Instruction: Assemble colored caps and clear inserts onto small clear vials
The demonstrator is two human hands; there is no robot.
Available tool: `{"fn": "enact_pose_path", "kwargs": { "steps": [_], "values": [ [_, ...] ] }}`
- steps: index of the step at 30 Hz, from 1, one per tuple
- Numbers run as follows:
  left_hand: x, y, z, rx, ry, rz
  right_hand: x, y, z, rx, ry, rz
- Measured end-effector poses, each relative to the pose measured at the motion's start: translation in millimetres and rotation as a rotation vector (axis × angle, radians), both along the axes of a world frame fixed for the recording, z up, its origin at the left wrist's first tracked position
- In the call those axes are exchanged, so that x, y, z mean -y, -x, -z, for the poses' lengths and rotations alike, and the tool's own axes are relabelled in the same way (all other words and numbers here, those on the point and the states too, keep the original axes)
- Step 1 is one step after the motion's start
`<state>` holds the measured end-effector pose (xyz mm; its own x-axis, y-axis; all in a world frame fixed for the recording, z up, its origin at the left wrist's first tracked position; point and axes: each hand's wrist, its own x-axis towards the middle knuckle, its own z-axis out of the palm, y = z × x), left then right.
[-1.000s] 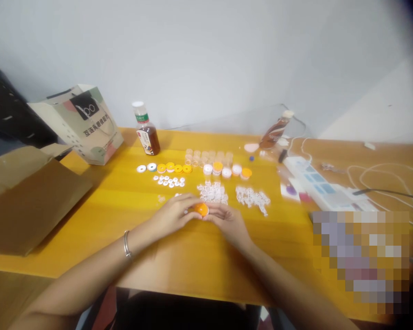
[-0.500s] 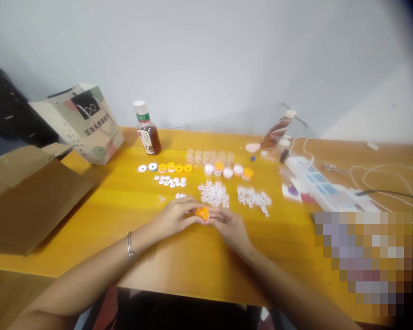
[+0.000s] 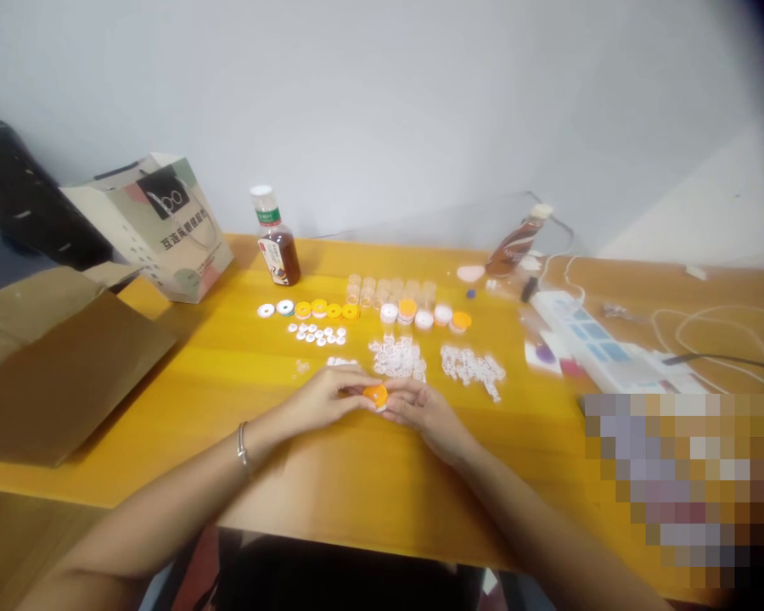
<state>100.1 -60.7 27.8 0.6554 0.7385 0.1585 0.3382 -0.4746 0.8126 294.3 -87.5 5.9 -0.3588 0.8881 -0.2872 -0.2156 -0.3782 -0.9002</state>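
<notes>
Since the earlier frame, the small orange cap [image 3: 377,395] has tipped slightly between the hands, so more of its white edge shows on the near side; the rows on the desk [image 3: 331,492] lie as they did. The cap is held just above the near middle of the desk. The left hand [image 3: 320,397] grasps its left side and the right hand [image 3: 431,416] its right side, the fingers of both pinched on it. The picture is soft there, so what lies inside the cap is hard to tell.

Just beyond the hands are a pile of clear plastic pieces [image 3: 398,360] and, to its right, a second pile [image 3: 472,365]. Small white buttons [image 3: 318,334] lie to the left. Farther off run a row of yellow and white rings [image 3: 319,308] on the left, a group of white and orange discs [image 3: 424,319] on the right, and clear cups [image 3: 391,293] behind these. A bottle [image 3: 280,256] stands at the far left; another bottle [image 3: 514,246] leans at the far right.
</notes>
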Motion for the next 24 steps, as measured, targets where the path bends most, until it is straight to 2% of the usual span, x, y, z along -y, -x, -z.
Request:
{"fn": "enact_pose_path", "kwargs": {
  "steps": [4,10,15,18,19,22,23,24],
  "values": [
    [0,1,-3.4,-0.025,0.011,0.024,0,-1,1,0.0,0.008,-0.012],
    [8,-1,-0.6,-0.154,-0.138,0.038,-1,-5,2,0.016,-0.006,-0.1],
    [11,-5,6.6,-0.206,-0.226,0.006,-1,-2,1,0.124,-0.064,-0.091],
    [12,-7,11.5,-0.225,-0.28,0.001,-5,-10,-7,0.351,-0.207,-0.088],
    [13,-8,13.4,-0.238,-0.3,0.006,-8,-16,-11,0.471,-0.289,-0.043],
    [14,-9,18.7,-0.285,-0.345,0.019,-20,-44,-21,0.905,-0.547,0.275],
    [14,-9,19.8,-0.294,-0.352,0.021,-24,-54,-23,1.018,-0.585,0.371],
    [14,-9,20.4,-0.297,-0.359,0.023,-28,-64,-23,1.119,-0.597,0.406]
  ]
}}
